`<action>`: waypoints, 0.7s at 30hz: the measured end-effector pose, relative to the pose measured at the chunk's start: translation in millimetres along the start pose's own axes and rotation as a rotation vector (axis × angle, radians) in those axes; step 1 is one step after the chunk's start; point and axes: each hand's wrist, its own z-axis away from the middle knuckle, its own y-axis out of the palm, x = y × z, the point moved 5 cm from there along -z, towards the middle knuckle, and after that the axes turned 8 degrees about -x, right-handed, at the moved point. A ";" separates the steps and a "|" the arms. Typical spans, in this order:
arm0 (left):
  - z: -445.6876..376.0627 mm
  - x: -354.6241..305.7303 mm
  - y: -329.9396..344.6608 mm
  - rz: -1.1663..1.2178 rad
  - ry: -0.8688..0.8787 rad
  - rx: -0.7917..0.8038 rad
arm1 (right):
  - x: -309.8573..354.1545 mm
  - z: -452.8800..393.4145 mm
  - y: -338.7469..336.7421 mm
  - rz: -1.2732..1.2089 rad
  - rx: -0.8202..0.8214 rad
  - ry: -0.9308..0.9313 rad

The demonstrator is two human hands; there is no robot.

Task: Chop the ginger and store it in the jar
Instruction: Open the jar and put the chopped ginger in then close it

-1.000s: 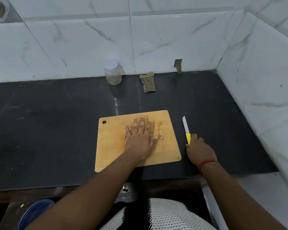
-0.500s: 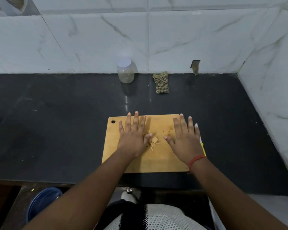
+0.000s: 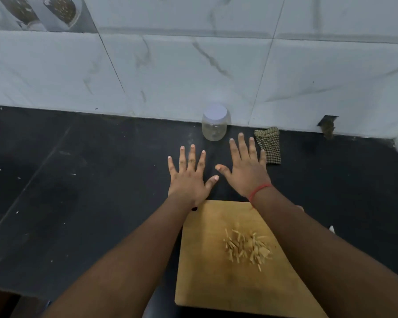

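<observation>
Reaching past the board, your left hand (image 3: 189,177), fingers spread, holds nothing. Jar (image 3: 214,126): clear plastic, white lid on, at twelve o'clock against the tiled wall. Your right hand (image 3: 245,167), likewise splayed and empty, hovers just short of it at five o'clock; checked cloth (image 3: 268,145) at three. Chopped ginger (image 3: 246,247): heaped on the wooden cutting board (image 3: 216,283), six o'clock. Steady the jar's body with one hand, twist the lid with the other.

- One clear jar (image 3: 214,126) with a white lid
- One wooden chopping board (image 3: 207,283)
- One pile of ginger sticks (image 3: 247,247)
- One checked cloth (image 3: 268,145)
- Two hands: left hand (image 3: 189,177), right hand (image 3: 246,167)
</observation>
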 end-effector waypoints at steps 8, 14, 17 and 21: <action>-49.7 19.0 -9.6 -0.015 -0.059 -0.039 | 26.4 -109.2 -2.4 0.071 -0.040 -0.081; -49.2 24.4 -13.2 -0.008 -0.110 -0.032 | 32.4 -152.3 0.9 0.052 0.009 -0.122; -45.0 27.5 -10.5 0.007 -0.133 -0.028 | 37.3 -154.1 -5.9 -0.019 -0.045 -0.152; -36.2 22.4 -7.2 0.062 -0.145 -0.026 | 36.0 -147.8 -16.2 -0.056 -0.085 -0.127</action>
